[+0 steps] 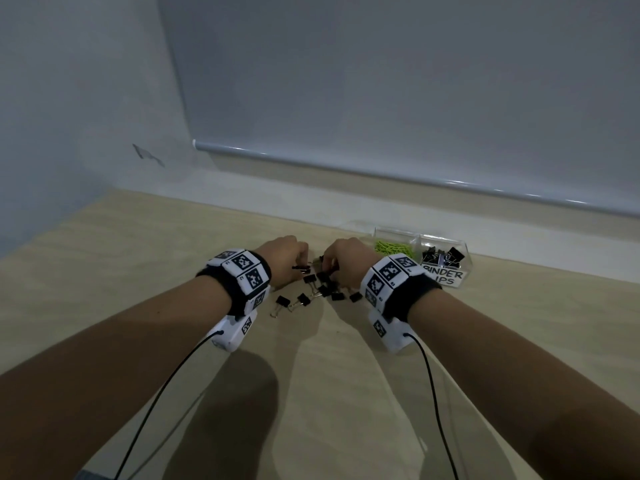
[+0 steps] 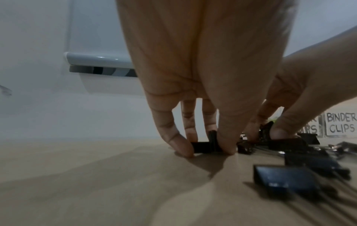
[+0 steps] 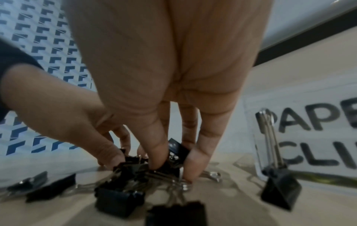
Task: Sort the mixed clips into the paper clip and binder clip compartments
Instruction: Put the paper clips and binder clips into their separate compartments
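- Head view: left hand (image 1: 284,258) and right hand (image 1: 346,259) both down on a pile of black binder clips (image 1: 320,289) mid-bench, toward the far edge.
- Left fingers (image 2: 173,137) curled, pinching one black clip (image 2: 204,147) against the bench (image 1: 173,237).
- Right fingers (image 3: 197,160) curled round a clip (image 3: 176,149) at the top of the pile.
- Clear two-part box (image 1: 446,271) near the far right edge: green paper clips (image 1: 393,248) in the left part, black binder clips in the right, labelled.
- One clip (image 3: 280,183) upright just beside the box front.
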Tool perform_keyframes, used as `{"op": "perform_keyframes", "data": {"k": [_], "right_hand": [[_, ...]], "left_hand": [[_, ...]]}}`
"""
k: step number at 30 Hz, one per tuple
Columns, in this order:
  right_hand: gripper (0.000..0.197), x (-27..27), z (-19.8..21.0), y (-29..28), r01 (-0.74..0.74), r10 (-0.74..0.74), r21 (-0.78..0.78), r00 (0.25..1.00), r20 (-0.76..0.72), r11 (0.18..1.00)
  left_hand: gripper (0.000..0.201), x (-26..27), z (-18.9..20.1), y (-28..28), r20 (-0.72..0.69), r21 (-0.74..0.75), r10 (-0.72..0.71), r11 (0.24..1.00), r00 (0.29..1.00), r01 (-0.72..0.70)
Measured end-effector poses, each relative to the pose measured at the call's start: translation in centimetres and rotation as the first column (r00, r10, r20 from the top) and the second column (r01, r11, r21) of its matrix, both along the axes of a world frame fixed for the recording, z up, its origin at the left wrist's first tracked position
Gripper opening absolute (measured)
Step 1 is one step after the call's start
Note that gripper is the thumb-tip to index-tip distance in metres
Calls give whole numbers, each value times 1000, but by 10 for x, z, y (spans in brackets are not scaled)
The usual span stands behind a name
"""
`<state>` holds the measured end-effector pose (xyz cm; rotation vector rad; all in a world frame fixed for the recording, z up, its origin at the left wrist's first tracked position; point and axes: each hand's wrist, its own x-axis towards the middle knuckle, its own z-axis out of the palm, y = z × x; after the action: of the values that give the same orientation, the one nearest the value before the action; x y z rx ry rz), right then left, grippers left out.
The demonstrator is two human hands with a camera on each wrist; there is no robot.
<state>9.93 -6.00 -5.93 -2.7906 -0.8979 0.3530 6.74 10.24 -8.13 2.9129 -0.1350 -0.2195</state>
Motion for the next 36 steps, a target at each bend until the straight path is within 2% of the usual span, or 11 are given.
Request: {"op": "perform_keyframes", "data": {"k": [4, 10, 17, 20, 22, 24, 27, 30, 36], "right_hand": [[16, 4, -2, -5, -12, 13, 50, 1000, -14, 999], [11, 3, -4, -10, 5, -5, 144, 1000, -2, 989], [11, 1, 20, -39, 52, -51, 348, 999, -10, 936], [7, 13, 40, -75, 117, -155, 385, 986, 68, 915], [5, 23, 53, -105, 196, -248, 357, 963, 107, 913], [12, 33, 59, -135, 287, -337, 297, 932, 133, 911], [21, 40, 57, -166, 387, -425, 251, 897, 119, 887], [32, 44, 46, -181, 426, -451, 248, 891, 52, 870], [37, 46, 38, -193, 418, -452, 339, 892, 25, 843]], "left_hand": [[23, 2, 5, -4, -29, 4, 12, 1000, 1000, -12], [19, 0, 9, -7, 50, 30, 63, 997, 997, -65], [6, 5, 34, -14, 111, -193, 83, 979, 990, -60], [4, 12, 58, -40, 157, -374, 63, 927, 986, 1], [7, 20, 71, -68, 181, -470, 15, 880, 983, 73], [11, 31, 76, -104, 188, -519, -37, 844, 981, 131], [4, 48, 71, -159, 178, -554, -25, 823, 984, 121], [5, 64, 59, -198, 150, -584, 60, 811, 987, 39], [20, 77, 46, -203, 121, -517, 114, 855, 986, -35]]}}
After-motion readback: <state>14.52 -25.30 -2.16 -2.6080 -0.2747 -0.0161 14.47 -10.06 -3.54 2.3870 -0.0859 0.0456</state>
